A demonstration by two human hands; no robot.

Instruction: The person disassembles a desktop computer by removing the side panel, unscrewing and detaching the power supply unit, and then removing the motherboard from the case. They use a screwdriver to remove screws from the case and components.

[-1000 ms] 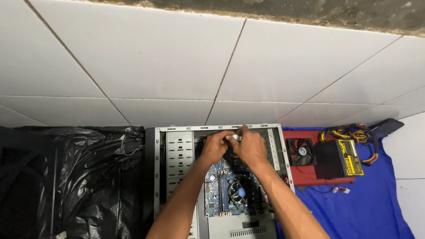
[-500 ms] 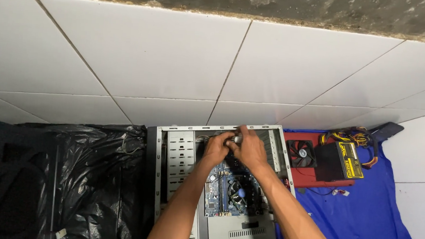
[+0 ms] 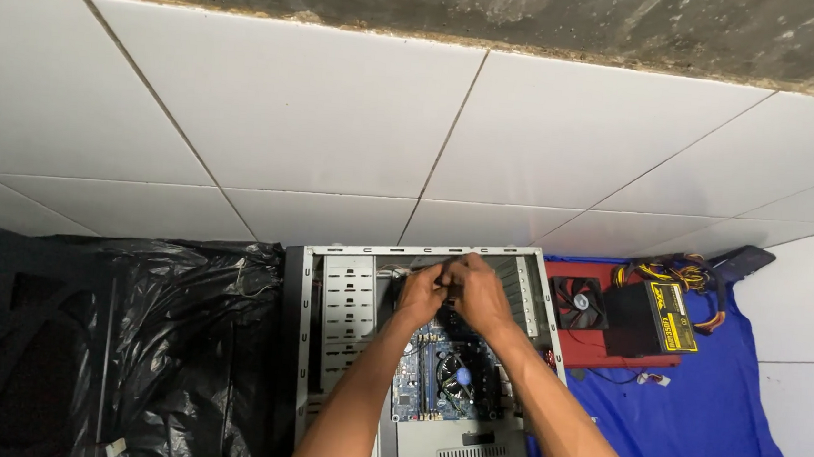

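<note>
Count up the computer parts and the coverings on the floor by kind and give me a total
Computer case: 1
Motherboard: 1
Loose fan: 1
Power supply: 1
Black plastic sheet: 1
Blue cloth: 1
Total: 6

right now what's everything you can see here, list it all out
open grey metal computer case: one, lying flat on the floor, centre
blue motherboard with round cooler fan: one, inside the case
black plastic sheet: one, crumpled, left of the case
blue cloth: one, spread right of the case
red flat board: one, on the cloth's far end
black square fan: one, on the red board
black power supply box with yellow label: one, beside the fan, yellow and black cables behind it
white floor tiles: several, all around
left hand: over the case's upper part, touching the right hand
right hand: same spot, fingers curled
</note>
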